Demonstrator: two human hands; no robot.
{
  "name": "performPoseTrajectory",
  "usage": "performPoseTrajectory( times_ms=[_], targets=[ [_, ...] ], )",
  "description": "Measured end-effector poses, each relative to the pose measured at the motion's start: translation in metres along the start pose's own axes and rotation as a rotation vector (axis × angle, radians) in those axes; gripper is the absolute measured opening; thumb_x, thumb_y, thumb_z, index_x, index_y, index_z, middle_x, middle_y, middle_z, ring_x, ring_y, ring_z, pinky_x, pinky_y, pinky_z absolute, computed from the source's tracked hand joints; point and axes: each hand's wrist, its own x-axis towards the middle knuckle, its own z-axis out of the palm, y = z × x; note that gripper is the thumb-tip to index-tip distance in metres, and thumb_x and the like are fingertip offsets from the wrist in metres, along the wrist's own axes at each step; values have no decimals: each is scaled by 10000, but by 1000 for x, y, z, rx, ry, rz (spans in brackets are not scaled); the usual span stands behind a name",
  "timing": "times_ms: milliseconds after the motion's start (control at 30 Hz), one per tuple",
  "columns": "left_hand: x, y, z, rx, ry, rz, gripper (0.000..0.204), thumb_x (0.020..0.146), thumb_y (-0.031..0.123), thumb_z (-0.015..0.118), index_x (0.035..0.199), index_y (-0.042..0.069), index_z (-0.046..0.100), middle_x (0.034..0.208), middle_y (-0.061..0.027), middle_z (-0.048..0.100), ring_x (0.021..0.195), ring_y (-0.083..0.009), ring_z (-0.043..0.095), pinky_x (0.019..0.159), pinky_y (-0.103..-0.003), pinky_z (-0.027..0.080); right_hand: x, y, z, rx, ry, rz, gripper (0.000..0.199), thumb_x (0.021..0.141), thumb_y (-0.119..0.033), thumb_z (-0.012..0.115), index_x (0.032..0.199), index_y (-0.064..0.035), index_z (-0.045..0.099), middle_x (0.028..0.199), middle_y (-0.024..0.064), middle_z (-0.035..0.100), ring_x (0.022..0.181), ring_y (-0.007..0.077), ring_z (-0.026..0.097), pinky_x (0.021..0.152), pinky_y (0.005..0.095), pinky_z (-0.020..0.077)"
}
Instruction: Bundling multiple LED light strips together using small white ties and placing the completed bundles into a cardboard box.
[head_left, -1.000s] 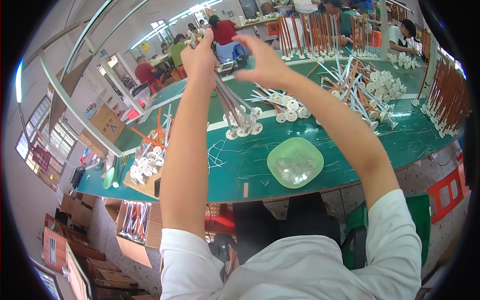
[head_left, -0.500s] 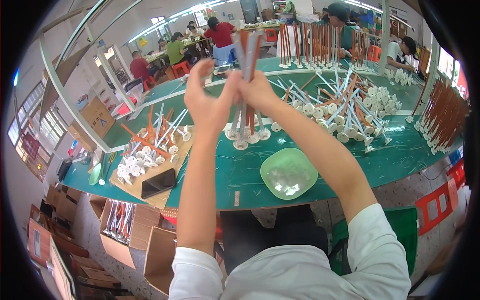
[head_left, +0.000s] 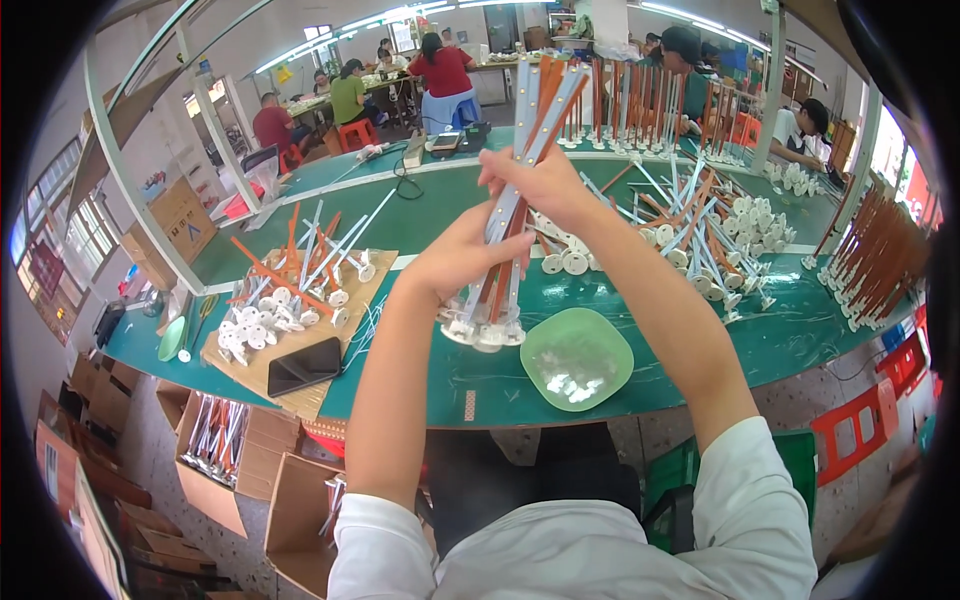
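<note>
A bundle of flat grey and orange-brown strips with white round bases (head_left: 538,112) stands slightly tilted above the green table (head_left: 420,385). My right hand (head_left: 548,187) is wrapped round its upper middle. Lower down, my left hand (head_left: 462,248) closes about the strips, its thumb lying across their front. The white discs at the bundle's foot hang just over the tabletop; whether they touch it I cannot tell. To the right of them sits a pale green dish (head_left: 577,360) with small shiny bits inside.
On cardboard at left lie loose strips with white bases (head_left: 265,325) and a dark phone (head_left: 304,367). A larger pile (head_left: 690,235) spreads at right, near upright rows (head_left: 875,245). An open carton (head_left: 225,450) stands below. A person (head_left: 680,75) works across the table.
The bundle has come lower and nearer, its top now leaning right. My left hand, apart from the strips before, has moved down and closed round them. My right hand still grips them.
</note>
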Motion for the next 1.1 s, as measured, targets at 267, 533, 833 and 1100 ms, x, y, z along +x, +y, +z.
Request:
performPoseTrajectory(
  times_ms=[267,533,833,1100],
  targets=[
    [6,-20,-5,273,79,140,303,1006,294,425,1067,15,527,800,-42,588,732,-124,567,692,-291,475,-9,-2,-1,-80,27,9,254,879,-282,687,846,-33,653,772,45,666,736,126,630,665,290,513],
    [1,-15,29,25,266,113,296,1031,297,381,1014,29,504,756,-44,554,641,-117,528,580,-280,444,-15,-8,6,40,43,-23,240,881,-246,683,936,-17,637,881,71,677,802,157,646,707,317,526],
    [3,-25,30,203,257,139,394,1001,290,413,1210,-41,459,680,-123,605,636,-244,633,604,-362,488,-16,3,7,445,12,84,383,945,-281,569,649,-55,480,775,95,592,752,176,556,759,334,479],
    [-8,-36,38,-75,407,300,320,1006,259,413,1156,-23,441,622,-69,582,522,-170,584,513,-319,464,-6,-10,42,10,164,6,466,931,-356,592,584,-80,447,672,75,563,661,160,532,641,286,422]
  ],
)
